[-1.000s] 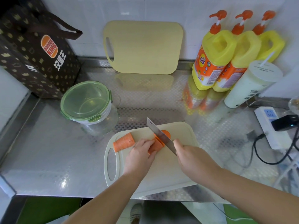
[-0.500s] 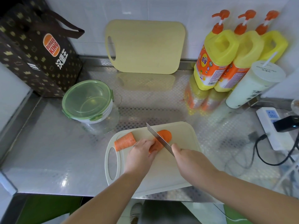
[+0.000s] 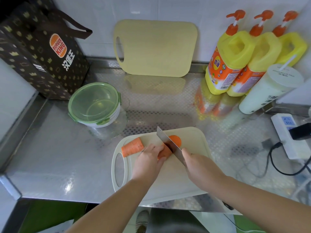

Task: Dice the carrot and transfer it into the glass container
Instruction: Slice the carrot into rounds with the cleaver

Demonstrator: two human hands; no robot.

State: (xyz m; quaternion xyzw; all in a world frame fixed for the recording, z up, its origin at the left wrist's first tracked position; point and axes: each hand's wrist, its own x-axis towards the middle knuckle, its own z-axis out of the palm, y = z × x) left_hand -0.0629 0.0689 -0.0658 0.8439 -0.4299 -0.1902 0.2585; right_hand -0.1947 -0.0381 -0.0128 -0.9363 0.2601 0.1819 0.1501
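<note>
A brown paper bag [image 3: 42, 52] stands in the counter's [image 3: 50, 157] back left corner, its left side cut off by the frame. Just right of it sits the glass container [image 3: 111, 119], green lid [image 3: 90, 98] on. The white cutting board [image 3: 190, 179] lies at the counter's front edge, with a loose carrot chunk [image 3: 133, 147] at its back left. The left hand [image 3: 148, 161] grips a second carrot piece [image 3: 165, 152], covering most of it. The knife [image 3: 168, 142] bites into that piece. Whether the orange end [image 3: 175, 140] beyond the blade is severed is unclear. The right hand [image 3: 200, 167] is clenched on the handle, hidden in the fist. A power strip [image 3: 289, 137] is cut off at the right.
</note>
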